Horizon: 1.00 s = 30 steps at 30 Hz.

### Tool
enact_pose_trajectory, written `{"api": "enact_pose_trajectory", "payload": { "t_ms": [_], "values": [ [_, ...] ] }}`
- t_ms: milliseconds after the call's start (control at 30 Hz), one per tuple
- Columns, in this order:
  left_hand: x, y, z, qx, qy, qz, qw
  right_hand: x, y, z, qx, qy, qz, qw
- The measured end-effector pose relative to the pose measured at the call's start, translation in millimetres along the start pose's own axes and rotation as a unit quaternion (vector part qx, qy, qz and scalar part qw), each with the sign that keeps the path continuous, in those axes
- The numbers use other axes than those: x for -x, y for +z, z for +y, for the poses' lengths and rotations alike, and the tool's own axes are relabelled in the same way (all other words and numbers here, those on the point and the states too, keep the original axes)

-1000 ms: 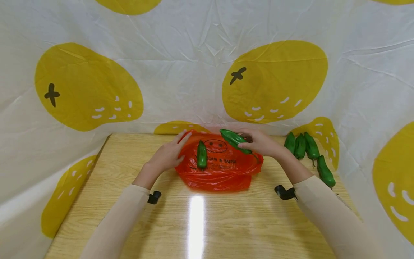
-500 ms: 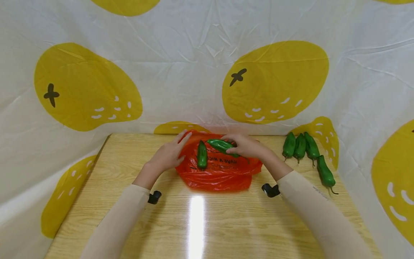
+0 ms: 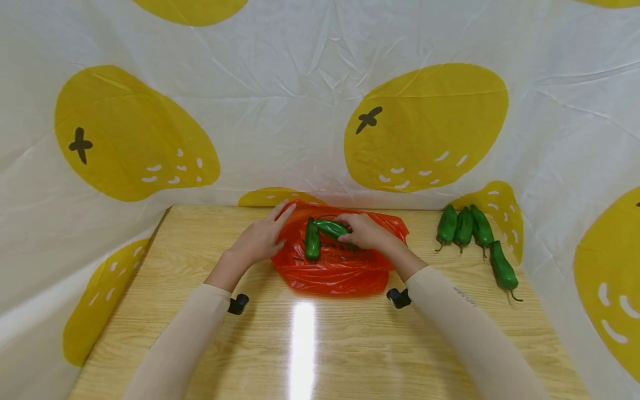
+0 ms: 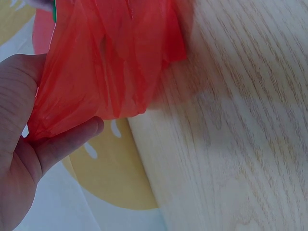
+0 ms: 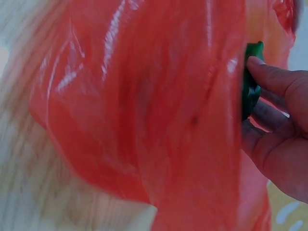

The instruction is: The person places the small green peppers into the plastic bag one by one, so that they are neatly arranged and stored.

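Note:
A thin red plastic bag [image 3: 332, 280] lies at the back of the table, its mouth spread and mirrored black print showing on the inner face. One long green pepper [image 3: 312, 240] lies on that printed face. My left hand [image 3: 255, 241] holds the bag's left rim, fingers stretched along it; in the left wrist view the film passes between thumb and fingers [image 4: 72, 139]. With thumb and fingers, my right hand [image 3: 367, 232] holds a second green pepper [image 3: 330, 228], its tip close to the first one. The bag hides much of this pepper in the right wrist view.
Several more green peppers [image 3: 464, 226] lie at the table's back right, one set slightly forward. Behind the wooden table [image 3: 350, 355] hangs a white cloth [image 3: 280, 139] printed with yellow fruit. The cloth also rises along both sides.
My right hand has carried its pepper left and down into the bag's mouth, beside the lying pepper. My left hand has stayed at the bag's rim.

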<state>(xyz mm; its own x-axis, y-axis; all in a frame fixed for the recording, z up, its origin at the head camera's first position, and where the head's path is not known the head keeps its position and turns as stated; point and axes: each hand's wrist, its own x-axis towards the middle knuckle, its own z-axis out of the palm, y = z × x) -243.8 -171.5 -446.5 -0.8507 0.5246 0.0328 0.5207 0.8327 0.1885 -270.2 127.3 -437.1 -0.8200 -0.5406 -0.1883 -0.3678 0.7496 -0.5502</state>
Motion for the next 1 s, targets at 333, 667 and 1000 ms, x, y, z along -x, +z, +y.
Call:
{"api": "enact_pose_trajectory", "payload": {
  "t_ms": [333, 667, 1000],
  "values": [
    [0.7, 1.3, 0.5, 0.006, 0.001, 0.001, 1.0, -9.2, 17.6, 4.4, -0.053, 0.046, 0.02, 0.9973],
    [-0.6, 1.5, -1.3, 0.005, -0.002, -0.002, 1.0, -19.1, 32.6, 5.9, -0.126, 0.109, 0.053, 0.9846],
    [-1.5, 0.1, -1.1, 0.001, 0.003, -0.001, 1.0, -22.4, 39.1, -0.9, -0.164, 0.172, 0.066, 0.969]
  ]
}}
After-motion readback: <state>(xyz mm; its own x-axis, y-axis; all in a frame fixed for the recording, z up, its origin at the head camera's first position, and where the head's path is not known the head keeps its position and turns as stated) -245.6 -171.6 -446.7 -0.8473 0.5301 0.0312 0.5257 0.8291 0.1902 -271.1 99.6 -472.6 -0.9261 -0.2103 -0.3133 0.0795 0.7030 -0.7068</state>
